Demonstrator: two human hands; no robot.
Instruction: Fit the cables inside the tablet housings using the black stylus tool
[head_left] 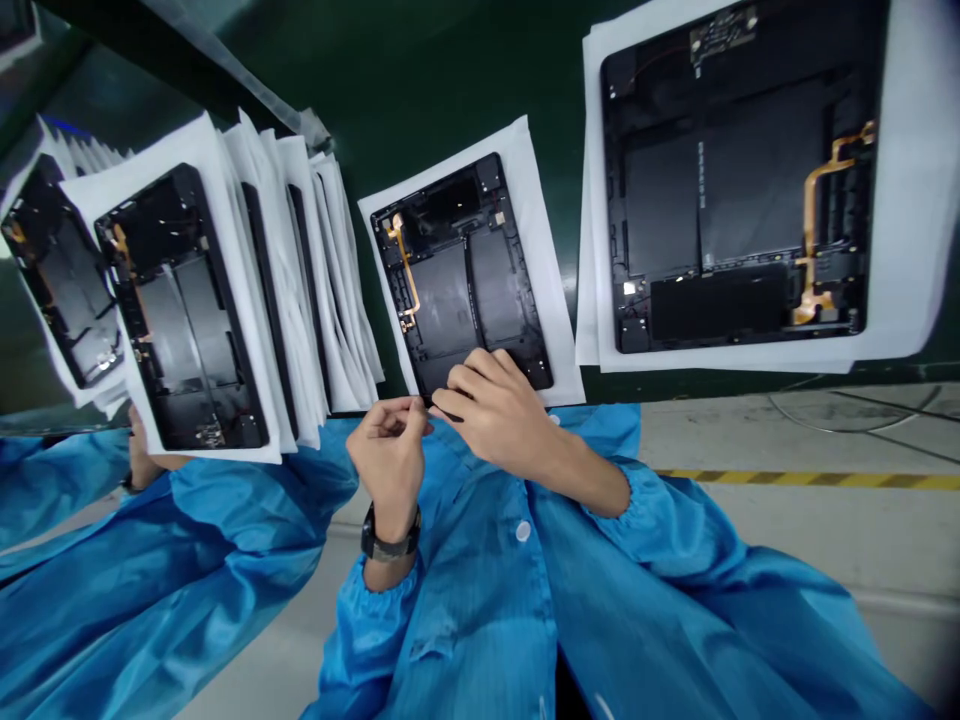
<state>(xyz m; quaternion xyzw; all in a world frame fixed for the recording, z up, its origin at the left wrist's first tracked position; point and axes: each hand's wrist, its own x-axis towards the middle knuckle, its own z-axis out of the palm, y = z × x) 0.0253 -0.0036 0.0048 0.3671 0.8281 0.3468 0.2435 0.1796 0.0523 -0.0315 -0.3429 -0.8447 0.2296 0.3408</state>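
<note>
An opened tablet housing [442, 280] lies in front of me on a white foam sheet [541, 260], its black inside facing up. An orange flex cable [407, 265] runs along its left side and a dark cable [472, 290] down its middle. My left hand [390, 445] is just off the near edge, thumb and forefinger pinched together. Fingers curled, my right hand [491, 415] covers part of the housing's near edge. The fingertips of both hands nearly meet there. Anything between them is too small or hidden to make out.
To the right, a larger-looking open housing [750, 190] rests on white sheets. On the left stand several housings [180, 310] interleaved with white sheets [330, 270]. A co-worker's blue sleeve [247, 520] and hand [139, 450] are beside them. The green table [450, 80] ends near my body.
</note>
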